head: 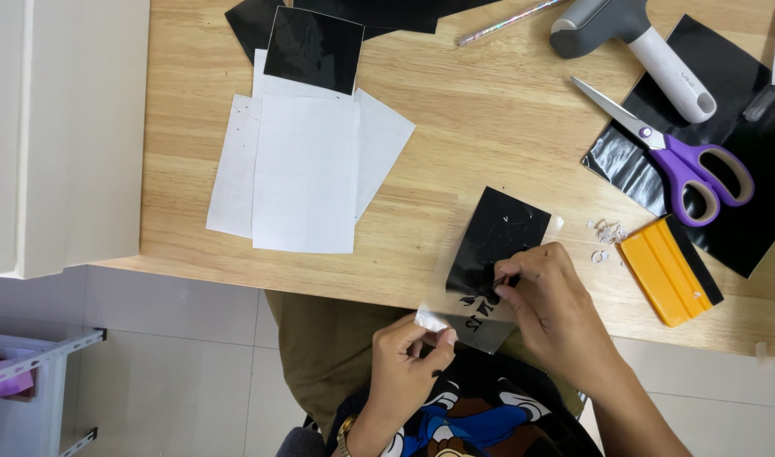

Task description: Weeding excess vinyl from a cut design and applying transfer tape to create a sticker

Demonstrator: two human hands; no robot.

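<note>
Left hand (pixel 409 360): nearest item; fingers pinched narrow on the near corner of a clear backing sheet (pixel 480 326), at the near tabletop edge.
Right hand (pixel 552 309): fingers closed on a thin dark tool or sliver at the black vinyl piece (pixel 499 237); which of the two cannot be told.
Black vinyl piece: lies on the clear sheet, overhanging the near edge of the tabletop (pixel 489 127); cut black shapes show on the clear part just below it.
Step in hand: judged to be picking waste vinyl away from cut shapes.
Next move calls for: a steady hold on the sheet and a fine pull.
Scraps (pixel 609 233): small pale bits, right of the vinyl.
Yellow squeegee (pixel 668 271): right, near.
Purple scissors (pixel 684 161): right, on black sheeting.
White paper sheets (pixel 307 169): left, stacked, a black square at their far end.
Containers: none on the tabletop.
</note>
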